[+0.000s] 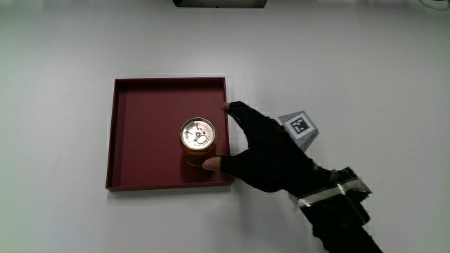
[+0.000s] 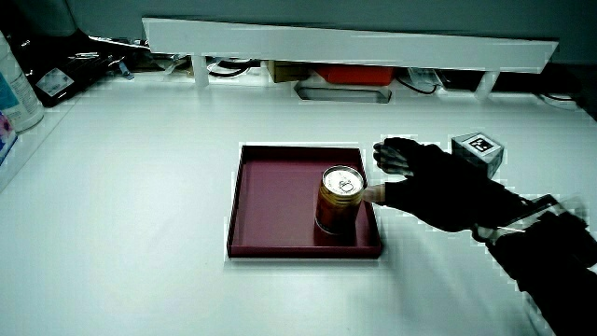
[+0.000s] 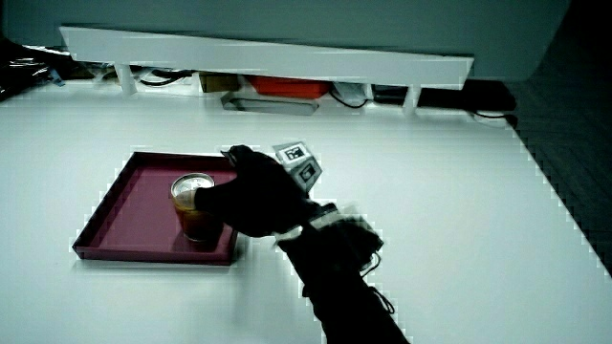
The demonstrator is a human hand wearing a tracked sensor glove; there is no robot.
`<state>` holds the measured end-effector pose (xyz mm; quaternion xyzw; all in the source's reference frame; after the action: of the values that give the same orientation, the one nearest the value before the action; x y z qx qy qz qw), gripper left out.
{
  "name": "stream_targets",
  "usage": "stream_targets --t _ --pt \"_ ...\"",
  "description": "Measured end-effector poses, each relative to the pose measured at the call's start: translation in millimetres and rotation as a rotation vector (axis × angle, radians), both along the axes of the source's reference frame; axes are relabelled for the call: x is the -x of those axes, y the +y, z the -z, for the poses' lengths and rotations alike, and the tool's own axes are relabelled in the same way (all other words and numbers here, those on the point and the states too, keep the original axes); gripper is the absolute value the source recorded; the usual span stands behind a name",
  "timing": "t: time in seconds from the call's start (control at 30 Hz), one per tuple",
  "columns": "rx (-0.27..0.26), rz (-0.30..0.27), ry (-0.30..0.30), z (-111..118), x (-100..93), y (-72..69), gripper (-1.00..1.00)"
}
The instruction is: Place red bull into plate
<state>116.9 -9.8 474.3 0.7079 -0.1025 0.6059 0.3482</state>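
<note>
Now: can [image 1: 197,139] upright in tray [image 1: 140,126] | my hand [image 1: 271,158] beside it, fingers spread, gripping nothing | next: draw hand clear without tipping it.

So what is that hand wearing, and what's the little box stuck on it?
The hand wears a black glove. On its back sits a small pale cube printed with a black-and-white square pattern. A pale strap wraps the wrist, and a dark sleeve covers the forearm.
</note>
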Motion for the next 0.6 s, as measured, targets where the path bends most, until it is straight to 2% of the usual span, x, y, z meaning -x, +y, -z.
stream_targets --t 0.03,0.13,0.2,0.23,0.27,0.3,0.33,0.37,0.43,0.47,0.5,0.53,0.57,0.6 --pt "0.016 0.006 -0.006 9 -2.4 -0.5 -1.0" --pt "0.023 0.031 0.079 28 -12.8 -1.7 -1.0" --pt "0.017 0.05 0.059 38 -19.6 -1.0 -1.0" --pt "0.027 0.065 0.095 44 -23.5 -0.7 -1.0" --pt "0.027 0.065 0.106 49 -27.2 0.1 -1.0" --pt "-0.006 0.076 0.12 49 -32.3 0.1 -1.0" --pt "-0.013 0.082 0.104 55 -34.8 0.6 -1.0" --pt "-0.001 0.088 0.127 60 -38.0 1.7 -1.0" --pt "-0.048 0.118 0.16 63 -46.4 2.1 -1.0" --pt "-0.034 0.111 0.161 69 -48.8 3.7 -1.0" --pt "-0.061 0.126 0.165 69 -52.8 4.2 -1.0" --pt "-0.062 0.128 0.165 73 -55.1 5.4 -1.0" --pt "-0.095 0.15 0.177 72 -59.0 5.6 -1.0" --pt "-0.117 0.159 0.165 75 -60.9 6.0 -1.0"
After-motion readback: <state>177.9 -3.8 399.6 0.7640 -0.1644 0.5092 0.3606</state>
